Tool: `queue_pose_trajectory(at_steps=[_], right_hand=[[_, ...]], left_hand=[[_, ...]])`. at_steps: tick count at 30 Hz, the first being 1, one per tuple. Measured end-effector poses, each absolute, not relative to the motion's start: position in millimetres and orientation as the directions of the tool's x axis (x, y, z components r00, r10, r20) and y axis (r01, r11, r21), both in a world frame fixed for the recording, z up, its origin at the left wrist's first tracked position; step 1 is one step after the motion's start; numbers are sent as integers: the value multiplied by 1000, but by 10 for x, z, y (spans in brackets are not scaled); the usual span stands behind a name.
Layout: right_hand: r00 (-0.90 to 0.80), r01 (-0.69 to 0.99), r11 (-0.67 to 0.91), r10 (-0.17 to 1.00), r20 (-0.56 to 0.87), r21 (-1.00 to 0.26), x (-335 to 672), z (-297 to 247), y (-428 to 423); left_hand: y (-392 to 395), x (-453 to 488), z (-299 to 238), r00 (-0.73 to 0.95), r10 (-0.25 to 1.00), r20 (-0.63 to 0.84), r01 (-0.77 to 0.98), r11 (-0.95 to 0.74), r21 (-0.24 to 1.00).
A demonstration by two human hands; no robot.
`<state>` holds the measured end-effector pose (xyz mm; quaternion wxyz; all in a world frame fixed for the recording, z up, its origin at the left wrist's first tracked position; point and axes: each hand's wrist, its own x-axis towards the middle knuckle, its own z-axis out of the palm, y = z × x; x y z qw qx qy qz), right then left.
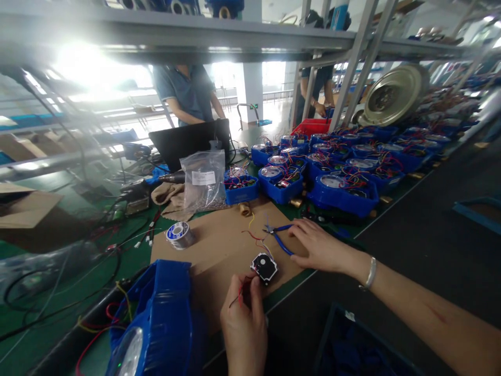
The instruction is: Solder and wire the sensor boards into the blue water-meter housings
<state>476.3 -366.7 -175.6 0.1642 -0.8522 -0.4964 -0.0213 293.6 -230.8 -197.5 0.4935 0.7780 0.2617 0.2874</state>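
My left hand [245, 313] is closed, pinching the near edge of a small black module with a white rim [265, 267] between thumb and fingers. Red and black wires hang over these fingers. Thin red, yellow and white wires [256, 236] spread from the module's far side over a brown cardboard sheet [219, 261]. To the right, my right hand [319, 244] has its fingers and thumb at the handles of blue-handled cutting pliers [282, 241]. The handles are spread, and the plier jaws point left, close to the wires.
A solder spool [180, 236] stands on the cardboard's left side. A large blue housing [168, 318] sits front left. Rows of blue housings with wires [336, 190] fill the back right. A plastic bag [205, 183] lies before a black screen [191, 141]. Two people stand beyond the bench.
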Motion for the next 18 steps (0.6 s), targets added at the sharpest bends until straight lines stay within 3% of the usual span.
queue_pose_trajectory(at_steps=[4, 8, 11, 13, 15, 18], right_hand=[[587, 805, -545, 788, 187, -234, 4599, -1646, -3617], [677, 726, -615, 719, 160, -307, 4569, -1662, -3917], [736, 592, -577, 672, 86, -563, 4474, -1736, -4274], [755, 358, -468, 655, -45, -808, 4308, -1771, -4444], [726, 122, -409, 658, -200, -904, 4087, -1766, -4500], [575, -148, -306, 747, -333, -941, 3785, -1681, -4385]], left_hand=[[-2288, 2947, -2003, 688, 685, 238, 99, -415, 905], [-2216, 2944, -2083, 679, 647, 348, 73, -531, 844], [-2172, 2944, -2125, 680, 614, 401, 32, -571, 820], [-2161, 2947, -2125, 673, 610, 418, 28, -586, 810], [-2161, 2950, -2110, 675, 609, 416, 37, -591, 806], [-2168, 2950, -2090, 701, 612, 367, 47, -553, 832]])
